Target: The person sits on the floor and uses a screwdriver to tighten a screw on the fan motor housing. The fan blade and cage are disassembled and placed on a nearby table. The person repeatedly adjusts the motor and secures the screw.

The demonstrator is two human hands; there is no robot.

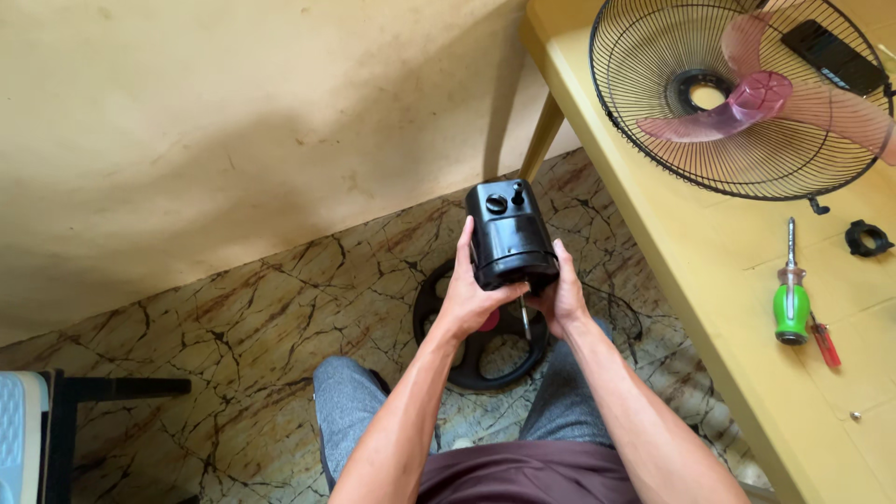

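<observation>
Seated person's left hand and right hand both grasp a black fan motor housing, steadying it over the round fan base on the floor.

A: So the motor housing in the middle of the frame is showing up glossy black, knobs included. Round base under it is looking black too, with a bit of red peeking through.

B: Yep. Floor is giving cream marble with brown and rust veins running all over. Wall in the upper left is looking blotchy tan.

A: Table on the right is coming across pale yellow. Fan grille up top is reading black wire, blade is glowing see-through pink.

B: And the screwdriver is sporting a bright green handle, smaller one beside it is showing red. Pants are looking grey, shirt maroon.
</observation>
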